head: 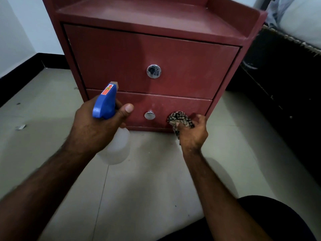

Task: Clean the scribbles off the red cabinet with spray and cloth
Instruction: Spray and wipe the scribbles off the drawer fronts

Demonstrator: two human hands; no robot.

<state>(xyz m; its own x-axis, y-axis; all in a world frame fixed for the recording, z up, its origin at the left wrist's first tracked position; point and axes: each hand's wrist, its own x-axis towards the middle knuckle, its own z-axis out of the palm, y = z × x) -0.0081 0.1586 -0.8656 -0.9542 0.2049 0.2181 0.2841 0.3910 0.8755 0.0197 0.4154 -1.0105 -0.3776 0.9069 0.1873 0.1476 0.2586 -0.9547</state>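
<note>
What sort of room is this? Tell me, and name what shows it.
Probably a bedroom at home. A two-drawer red cabinet stands like a bedside table on a tiled floor, and close beside it is what looks like a dark bed frame with white bedding.

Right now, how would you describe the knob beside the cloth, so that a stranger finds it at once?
Find the red cabinet with two drawers. On the lower drawer, the knob sits just left of the checked cloth. It is plain and shiny, while the upper knob shows dark marks.
</note>
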